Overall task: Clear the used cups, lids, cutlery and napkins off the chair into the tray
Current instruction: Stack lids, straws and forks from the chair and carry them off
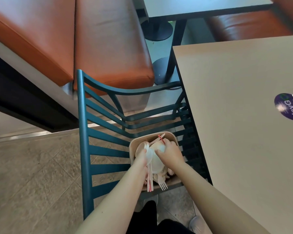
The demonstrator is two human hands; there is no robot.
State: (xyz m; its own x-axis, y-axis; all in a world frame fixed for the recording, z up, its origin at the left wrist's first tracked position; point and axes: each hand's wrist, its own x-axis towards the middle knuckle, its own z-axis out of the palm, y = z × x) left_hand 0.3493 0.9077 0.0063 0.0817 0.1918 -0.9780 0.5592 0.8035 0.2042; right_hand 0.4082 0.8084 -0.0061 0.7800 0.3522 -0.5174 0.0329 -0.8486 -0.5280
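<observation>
Both hands busy: my left hand grips lids, right hand fingers curl on cup over tray; next, I'd release and grab fork.

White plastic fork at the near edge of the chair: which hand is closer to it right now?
Left. The left hand grips lids and straws just up-left of the white plastic fork; the right hand sits farther up, over the tray.

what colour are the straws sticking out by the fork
Red and white striped straws, beside the white fork; the head view shows them.
</observation>
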